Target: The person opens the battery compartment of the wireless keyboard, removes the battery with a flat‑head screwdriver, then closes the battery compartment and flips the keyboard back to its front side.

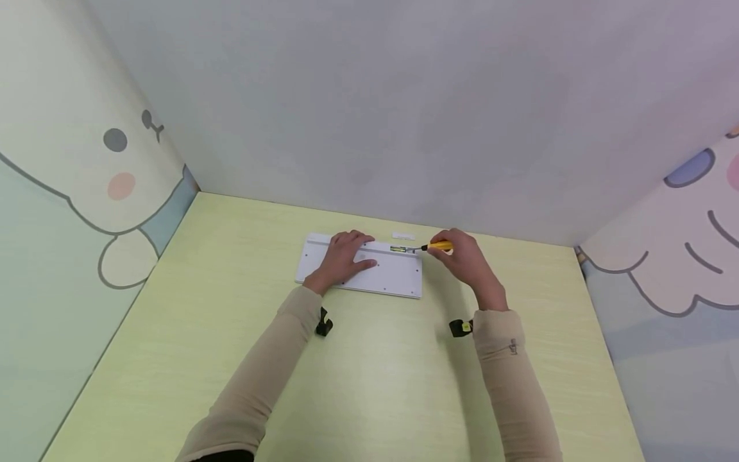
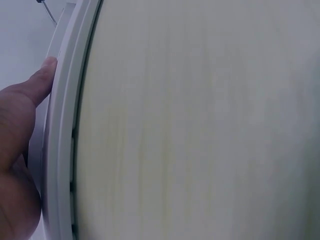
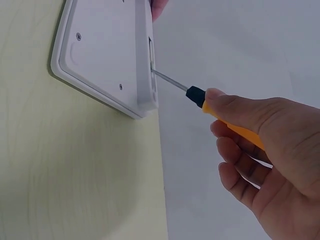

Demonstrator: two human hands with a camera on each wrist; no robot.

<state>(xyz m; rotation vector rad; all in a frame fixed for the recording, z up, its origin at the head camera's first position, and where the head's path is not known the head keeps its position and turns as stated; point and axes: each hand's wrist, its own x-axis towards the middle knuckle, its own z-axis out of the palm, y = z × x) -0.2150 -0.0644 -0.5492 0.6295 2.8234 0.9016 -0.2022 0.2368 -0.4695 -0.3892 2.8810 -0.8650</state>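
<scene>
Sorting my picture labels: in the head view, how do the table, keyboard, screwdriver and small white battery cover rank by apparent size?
1. Table
2. White keyboard
3. Yellow-handled screwdriver, partly hidden
4. Battery cover

The left forearm (image 1: 254,369) slants from near left toward the far side, the right forearm (image 1: 516,391) from near right. The left hand (image 1: 343,255) lies palm down, thumb spread from its fingers; the right hand (image 1: 466,258) grips, thumb against bent fingers.
</scene>
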